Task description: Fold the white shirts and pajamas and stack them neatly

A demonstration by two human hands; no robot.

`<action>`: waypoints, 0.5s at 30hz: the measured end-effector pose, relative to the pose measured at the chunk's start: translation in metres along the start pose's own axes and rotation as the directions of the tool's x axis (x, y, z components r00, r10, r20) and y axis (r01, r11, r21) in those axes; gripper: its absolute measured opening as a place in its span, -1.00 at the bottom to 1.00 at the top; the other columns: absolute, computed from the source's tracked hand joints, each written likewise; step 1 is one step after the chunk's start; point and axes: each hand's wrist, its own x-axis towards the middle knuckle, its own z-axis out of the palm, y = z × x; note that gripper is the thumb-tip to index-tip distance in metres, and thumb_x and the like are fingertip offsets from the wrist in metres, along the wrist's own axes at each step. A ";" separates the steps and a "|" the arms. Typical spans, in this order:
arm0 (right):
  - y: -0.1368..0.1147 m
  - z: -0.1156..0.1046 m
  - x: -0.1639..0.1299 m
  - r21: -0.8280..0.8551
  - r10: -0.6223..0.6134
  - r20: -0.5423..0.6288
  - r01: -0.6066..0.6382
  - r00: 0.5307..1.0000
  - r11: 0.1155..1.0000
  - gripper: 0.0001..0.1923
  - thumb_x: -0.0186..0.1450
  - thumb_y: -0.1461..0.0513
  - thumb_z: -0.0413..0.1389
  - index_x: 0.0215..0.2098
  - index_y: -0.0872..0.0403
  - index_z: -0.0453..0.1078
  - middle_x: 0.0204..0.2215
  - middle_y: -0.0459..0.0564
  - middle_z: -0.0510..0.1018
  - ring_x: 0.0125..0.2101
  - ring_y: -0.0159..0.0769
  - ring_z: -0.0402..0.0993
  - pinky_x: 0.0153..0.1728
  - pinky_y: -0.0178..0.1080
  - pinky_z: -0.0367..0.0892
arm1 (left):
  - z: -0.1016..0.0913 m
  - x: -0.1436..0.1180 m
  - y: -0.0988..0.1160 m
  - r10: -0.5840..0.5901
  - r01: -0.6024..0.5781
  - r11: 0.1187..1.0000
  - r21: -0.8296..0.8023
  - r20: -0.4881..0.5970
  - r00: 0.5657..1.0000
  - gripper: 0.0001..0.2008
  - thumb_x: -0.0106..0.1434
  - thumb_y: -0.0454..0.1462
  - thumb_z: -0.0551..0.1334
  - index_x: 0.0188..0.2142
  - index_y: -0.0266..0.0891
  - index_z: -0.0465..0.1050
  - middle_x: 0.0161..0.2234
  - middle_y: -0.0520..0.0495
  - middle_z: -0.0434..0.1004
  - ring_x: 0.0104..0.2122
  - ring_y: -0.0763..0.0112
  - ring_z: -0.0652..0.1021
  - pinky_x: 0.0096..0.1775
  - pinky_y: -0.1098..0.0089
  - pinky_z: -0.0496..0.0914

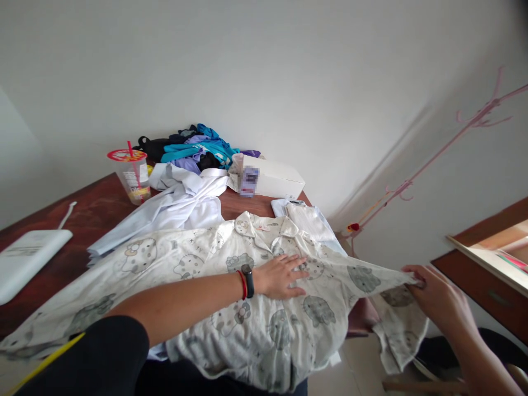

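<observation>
Cream cotton pyjama shirt with grey cartoon-cat print lies spread, collar away from the wearer, across the dark red-brown wooden table; its near hem and right side hang over the edges.

Left hand: palm down on the chest of the shirt, fingers flat and slightly apart, pressing, gripping nothing. Black band and red cord at the wrist.

Right hand: off the table's right edge, fingertips closed on the end of the shirt's sleeve, drawing it out level.

Judgement on doing this well: keep the flat palm as an anchor so the body of the shirt does not slide, keep the sleeve taut and in line with the shoulder seam, and keep the overhanging cloth from dragging the rest off the table.

Around: white shirt, crumpled, just behind; folded pale garment at the collar's right; clear plastic cup with red lid and straw; white cardboard box; heap of blue, purple and black clothes; flat white device at far left.

Hard to make out: box label is blurred. Right thumb is hidden under cloth, so the exact pinch is unclear. Shirt's buttons and lower hem are out of sight. Pink rack at right is cut off.
</observation>
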 end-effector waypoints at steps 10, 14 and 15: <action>0.022 0.038 -0.016 -0.136 0.250 0.020 -0.245 0.968 0.960 -0.71 0.19 0.01 0.11 -0.28 -0.02 0.54 -0.38 0.16 0.61 -0.45 0.08 0.52 -0.44 -0.02 0.31 | -0.007 -0.004 0.006 0.002 -0.002 1.000 0.016 0.043 0.999 -0.30 0.49 0.12 0.00 0.43 -0.23 0.18 0.49 -0.20 -0.01 0.46 -0.03 0.03 0.40 -0.05 -0.04; 0.023 0.067 -0.020 0.306 0.572 0.244 -0.622 0.783 0.721 -0.85 0.07 0.18 0.18 -0.38 0.04 0.51 -0.53 0.07 0.58 -0.50 -0.03 0.51 -0.40 -0.05 0.43 | -0.008 -0.003 0.006 -0.003 0.002 1.000 0.012 0.063 0.998 -0.31 0.48 0.13 0.01 0.41 -0.22 0.22 0.47 -0.17 0.05 0.47 -0.03 0.02 0.41 -0.06 -0.06; 0.021 0.075 -0.022 0.464 0.603 0.337 -0.685 0.723 0.561 -0.86 0.04 0.23 0.19 -0.38 0.04 0.49 -0.54 0.05 0.59 -0.50 -0.06 0.53 -0.38 -0.07 0.47 | -0.008 -0.003 0.006 -0.002 0.002 1.000 0.012 0.068 0.998 -0.32 0.48 0.13 0.02 0.40 -0.22 0.25 0.47 -0.17 0.06 0.47 -0.04 0.02 0.41 -0.06 -0.06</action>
